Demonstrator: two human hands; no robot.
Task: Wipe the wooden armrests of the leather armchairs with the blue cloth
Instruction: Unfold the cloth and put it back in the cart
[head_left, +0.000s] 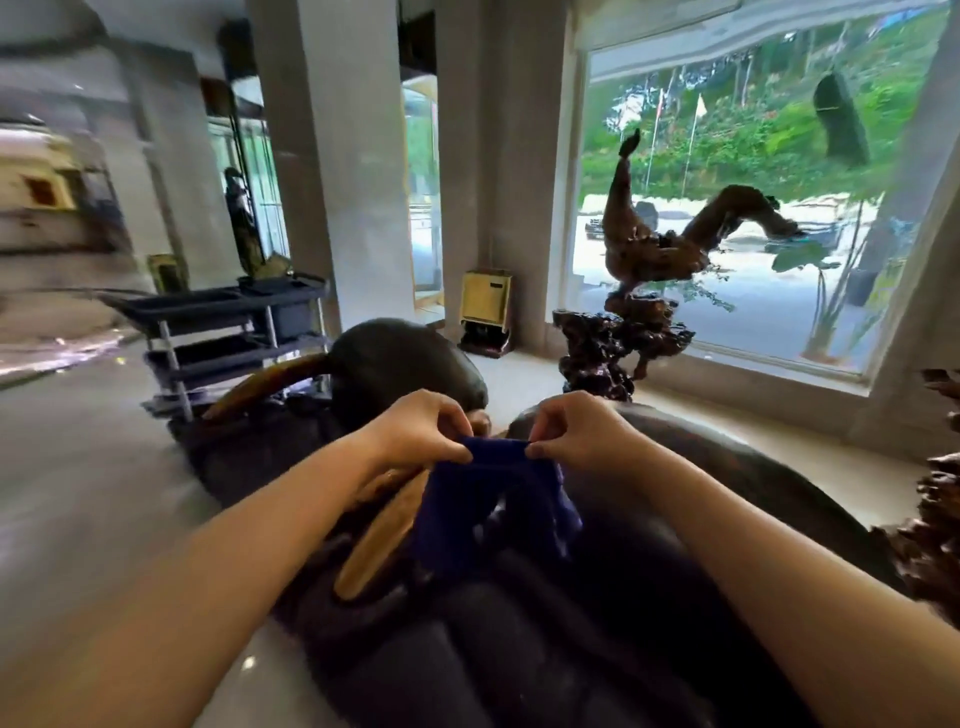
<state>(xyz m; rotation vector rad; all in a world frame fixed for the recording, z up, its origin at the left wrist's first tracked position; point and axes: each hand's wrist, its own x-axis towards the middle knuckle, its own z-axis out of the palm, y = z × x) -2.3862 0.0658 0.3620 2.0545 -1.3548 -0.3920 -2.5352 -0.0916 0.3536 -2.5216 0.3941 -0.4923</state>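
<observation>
Two bare hands meet in the middle of the view, each pinching the top edge of a dark blue cloth (493, 499). The left hand (421, 428) grips one upper corner between thumb and fingertips; the right hand (576, 434) grips the other the same way — the short stretch of fabric between them is pulled taut, and the rest hangs down in loose folds. The cloth is held in the air above a dark leather armchair (519, 649) with puffy, rounded cushions, and touches no wood.

Just beside and below the left hand, a curved, honey-coloured wooden armrest (379, 535) runs along the near chair. A second dark leather armchair (395, 364) sits farther back, with its own curved wooden armrest (270, 382) sweeping out to the left. Behind it stands a grey plastic utility cart (228, 322) on the pale polished floor (78, 467). By a large window (753, 208), a gnarled dark root-wood sculpture (649, 270) rises on the right.

The step in hand looks like preparing the cloth — spreading or refolding it — not wiping. The next move likely calls for gathering the fabric into one hand as a pad, then lowering it left onto the nearest armrest and following its curve.
</observation>
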